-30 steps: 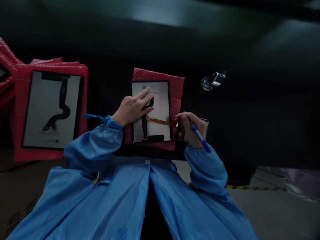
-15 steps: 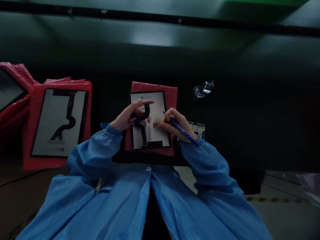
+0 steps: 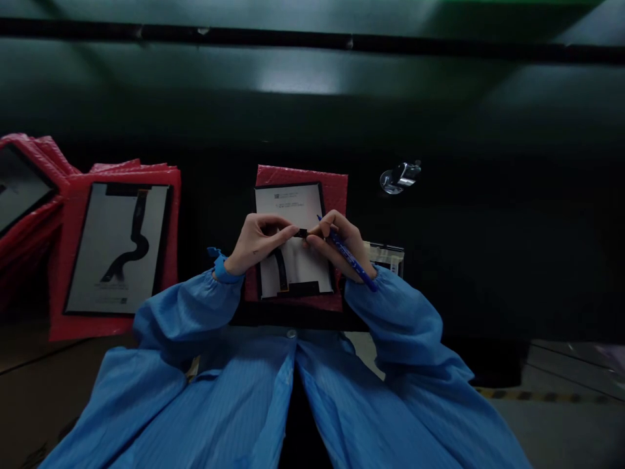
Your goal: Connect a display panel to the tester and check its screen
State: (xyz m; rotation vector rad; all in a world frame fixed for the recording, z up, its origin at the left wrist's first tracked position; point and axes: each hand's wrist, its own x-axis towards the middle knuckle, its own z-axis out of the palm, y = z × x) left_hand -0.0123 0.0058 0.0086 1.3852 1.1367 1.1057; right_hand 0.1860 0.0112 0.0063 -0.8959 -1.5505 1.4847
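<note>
left hand (image 3: 256, 244) pinches the black cable (image 3: 282, 270) near its end; right hand (image 3: 350, 236), curled narrow, holds a blue pen (image 3: 346, 253)

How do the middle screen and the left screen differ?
The middle screen has its cable partly hidden by the left hand; the left screen shows its whole cable. The middle screen's black bar lies along its near edge, the left screen's along its far edge. Both have pale backs and rest on red wrap.
</note>
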